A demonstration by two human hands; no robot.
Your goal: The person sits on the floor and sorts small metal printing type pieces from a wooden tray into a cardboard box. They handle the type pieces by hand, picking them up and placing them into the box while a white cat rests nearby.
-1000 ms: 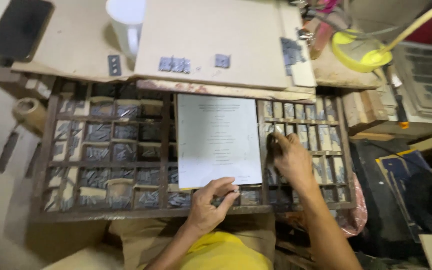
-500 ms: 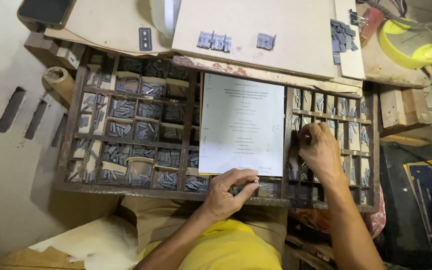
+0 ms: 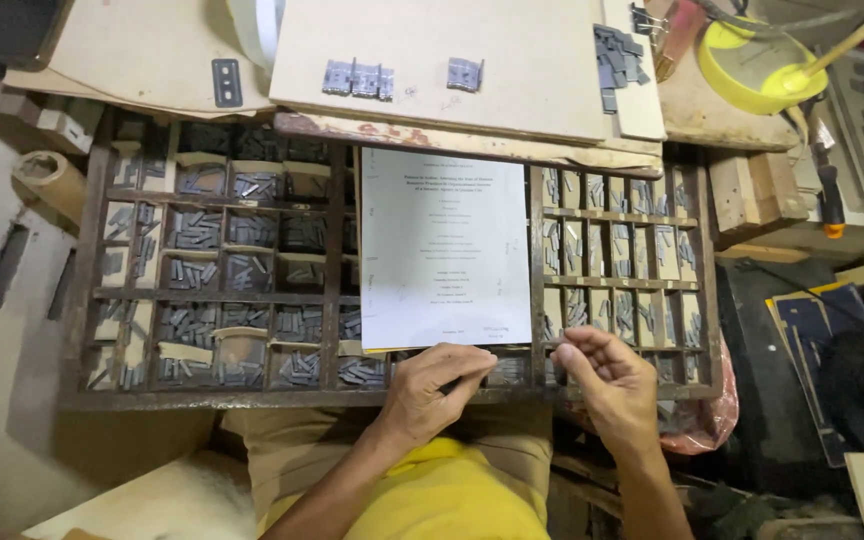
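1. Head camera looks down on a wooden type case [image 3: 82, 300], its compartments filled with metal type [image 3: 197, 228].
2. Printed sheet [image 3: 444, 250] lies across the case's middle, bottom edge near the front rail.
3. Left hand [image 3: 437, 385], fingers curled, pinches a small dark piece at the front edge, just below the sheet.
4. Right hand [image 3: 607, 380] hovers beside it over the case's front right corner, fingertips drawn together; whether they hold anything cannot be told.
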